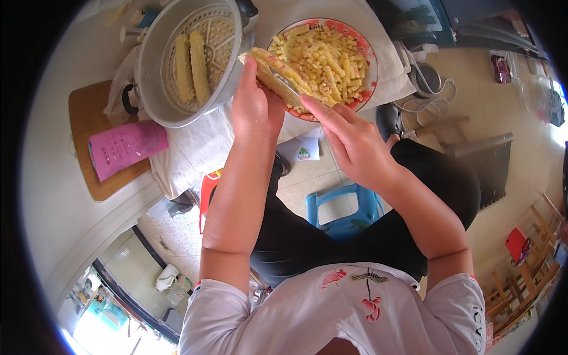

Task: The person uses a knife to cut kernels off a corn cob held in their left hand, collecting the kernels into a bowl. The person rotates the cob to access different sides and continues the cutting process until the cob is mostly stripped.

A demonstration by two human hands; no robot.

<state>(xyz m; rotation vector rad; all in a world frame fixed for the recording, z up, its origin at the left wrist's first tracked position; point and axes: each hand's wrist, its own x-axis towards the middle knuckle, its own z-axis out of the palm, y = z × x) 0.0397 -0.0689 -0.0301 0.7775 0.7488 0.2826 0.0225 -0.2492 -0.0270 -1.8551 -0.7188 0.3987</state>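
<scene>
My left hand (257,108) grips a corn cob (270,62) from below and holds it tilted over the near-left rim of a red-and-white patterned basin (372,44). A metal blade or peeling tool (286,82) lies against the cob's side, its far end toward my left thumb. My right hand (355,137) is closed around the tool's near end, with the index finger stretched along it. The handle is mostly hidden by the fingers. Loose kernels and strips of joined kernels (328,62) fill the basin.
Left of the basin stands an aluminium steamer pot (144,75) with two stripped cobs (191,69) on its perforated plate. A pink bag (128,146) lies on a wooden board (82,128). Below are a blue plastic stool (313,206) and white cables (428,106).
</scene>
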